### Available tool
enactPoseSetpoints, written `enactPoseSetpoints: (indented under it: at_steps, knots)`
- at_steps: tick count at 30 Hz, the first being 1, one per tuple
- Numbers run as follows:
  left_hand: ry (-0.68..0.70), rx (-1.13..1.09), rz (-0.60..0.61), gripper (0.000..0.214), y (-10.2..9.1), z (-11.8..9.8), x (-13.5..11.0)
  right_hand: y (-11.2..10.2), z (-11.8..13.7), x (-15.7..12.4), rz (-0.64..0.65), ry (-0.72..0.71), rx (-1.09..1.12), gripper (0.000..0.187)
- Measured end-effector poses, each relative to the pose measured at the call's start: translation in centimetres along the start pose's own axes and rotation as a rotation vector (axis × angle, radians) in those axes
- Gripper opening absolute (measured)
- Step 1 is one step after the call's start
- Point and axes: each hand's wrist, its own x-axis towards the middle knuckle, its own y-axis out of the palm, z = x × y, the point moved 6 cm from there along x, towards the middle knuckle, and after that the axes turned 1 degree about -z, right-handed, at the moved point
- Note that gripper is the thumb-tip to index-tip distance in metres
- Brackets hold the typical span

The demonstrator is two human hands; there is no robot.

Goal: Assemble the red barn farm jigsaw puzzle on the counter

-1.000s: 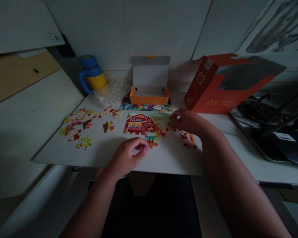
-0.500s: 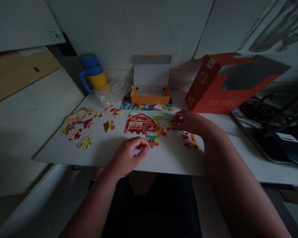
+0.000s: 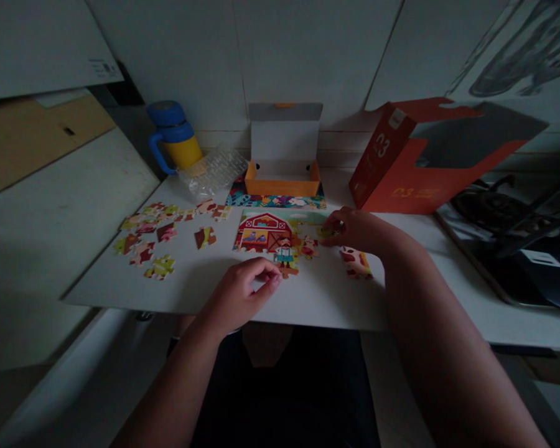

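A partly joined farm jigsaw puzzle lies on the white table, showing a red barn, a farmer and a cow. At its right side my right hand has thumb and fingers closed on a greenish puzzle piece, mostly covered by the fingers. My left hand rests just below the farmer, fingers curled in and the tips together, with nothing seen in them. A brown-and-white patterned section of puzzle lies apart, below my right hand. Several loose puzzle pieces are spread at the left, with a single piece nearer the puzzle.
Behind the puzzle stands an open orange box with its lid up. A blue and yellow jug and clear bubble wrap are at the back left. The large orange carton and a dark tray occupy the right.
My right hand's fingers have shifted very slightly at the puzzle's right side. My left hand and the loose pieces stay where they were.
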Motion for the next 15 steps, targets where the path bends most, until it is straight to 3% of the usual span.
enactPoseSetpoints:
  at_steps: [11, 15]
  knots:
    - [0.005, -0.004, 0.006, 0.01, 0.06, -0.08, -0.01, 0.32, -0.21, -0.01, 0.014, -0.014, -0.012, 0.037]
    - [0.003, -0.011, 0.004, 0.01, 0.02, -0.06, -0.01, 0.22, -0.56, 0.0, -0.02, 0.026, -0.027, 0.046]
